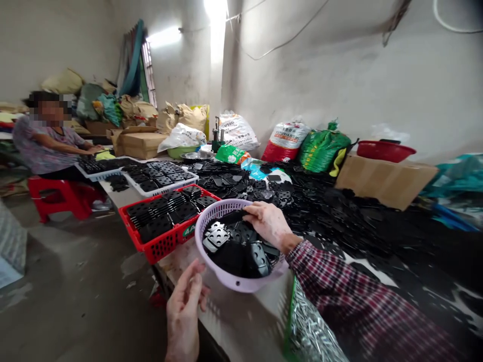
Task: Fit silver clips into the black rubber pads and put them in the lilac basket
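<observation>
My right hand [269, 224] rests at the far rim of a lilac plastic basket [202, 241] and pinches a flat black plate [231, 217] over it. The basket holds a jumble of black perforated plates [241, 254], with a silver-faced one [218, 239] near its left side. My left hand [184, 311] hangs just below the basket, fingers loosely curled and apart from it, with nothing visible in them. A big heap of similar black plates [332, 216] covers the table to the right.
A red crate [164, 246] and a white crate [162, 188] of stacked black plates stand on the table. A green-edged tray of silvery pieces [311, 327] sits below my right sleeve. A seated co-worker [49, 151] works at the table's far end, near sacks and cartons [139, 143].
</observation>
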The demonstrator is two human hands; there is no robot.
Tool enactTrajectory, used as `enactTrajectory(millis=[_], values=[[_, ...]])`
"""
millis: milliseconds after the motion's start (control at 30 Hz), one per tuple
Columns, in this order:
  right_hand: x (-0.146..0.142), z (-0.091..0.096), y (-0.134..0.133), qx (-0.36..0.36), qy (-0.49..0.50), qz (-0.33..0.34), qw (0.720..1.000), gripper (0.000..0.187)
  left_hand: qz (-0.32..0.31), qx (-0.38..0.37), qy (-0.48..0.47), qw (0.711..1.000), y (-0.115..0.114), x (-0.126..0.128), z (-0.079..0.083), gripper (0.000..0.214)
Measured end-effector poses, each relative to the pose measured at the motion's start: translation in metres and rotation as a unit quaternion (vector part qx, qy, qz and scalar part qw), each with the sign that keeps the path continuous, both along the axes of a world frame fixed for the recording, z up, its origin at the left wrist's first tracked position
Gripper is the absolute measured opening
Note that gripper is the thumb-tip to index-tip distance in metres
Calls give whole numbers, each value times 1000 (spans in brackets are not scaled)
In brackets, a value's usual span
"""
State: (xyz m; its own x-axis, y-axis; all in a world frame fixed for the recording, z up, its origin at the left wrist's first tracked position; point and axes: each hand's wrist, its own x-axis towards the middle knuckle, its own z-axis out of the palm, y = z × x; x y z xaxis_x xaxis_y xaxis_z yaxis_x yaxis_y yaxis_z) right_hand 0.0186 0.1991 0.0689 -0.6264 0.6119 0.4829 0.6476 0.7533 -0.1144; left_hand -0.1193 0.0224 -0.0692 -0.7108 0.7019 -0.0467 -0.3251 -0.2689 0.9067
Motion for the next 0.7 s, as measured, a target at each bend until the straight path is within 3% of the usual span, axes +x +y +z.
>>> enactTrajectory(millis=[133, 400, 700], values=[[-9, -4, 3, -21, 5, -22, 1000, 14, 53, 1, 16, 998, 5, -4, -18, 47], [-5, -6, 5, -37, -28, -61, 997, 13, 43, 15, 90, 995, 10, -21, -3, 39], [-25, -5, 33, 38, -151, -101, 983, 15, 60, -86, 126, 986, 15, -15, -30, 50]])
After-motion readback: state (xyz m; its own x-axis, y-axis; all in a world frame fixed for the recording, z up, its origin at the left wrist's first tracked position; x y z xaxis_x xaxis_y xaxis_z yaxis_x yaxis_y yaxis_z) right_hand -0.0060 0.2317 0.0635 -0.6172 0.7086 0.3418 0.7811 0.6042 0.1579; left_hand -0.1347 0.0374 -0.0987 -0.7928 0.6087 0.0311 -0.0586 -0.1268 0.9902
